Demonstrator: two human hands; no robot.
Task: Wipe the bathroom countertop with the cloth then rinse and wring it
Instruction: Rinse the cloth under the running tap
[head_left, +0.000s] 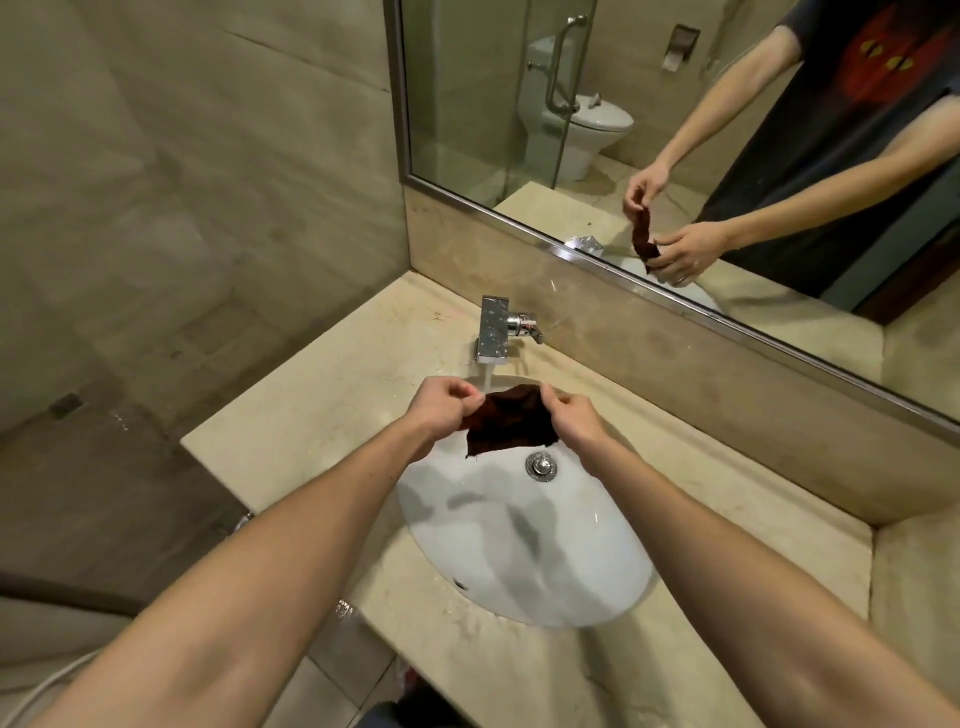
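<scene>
- Nearest the camera, two bare forearms reach forward over the beige stone countertop (291, 431) and the white oval sink (519, 566).
- Over the far part of the basin, the left hand (441, 408) pinches the left edge of a dark brown cloth (511, 421), fingers curled tight around it.
- Opposite it, the right hand (574, 418) grips the cloth's right edge the same way, so the cloth hangs spread between both hands, above the metal drain (542, 466).
- Just behind, water runs from the chrome faucet (501, 328) down to the cloth's upper edge.
- Farthest back, the wall mirror (675, 130) reflects the hands, the cloth and a toilet (576, 111).
</scene>
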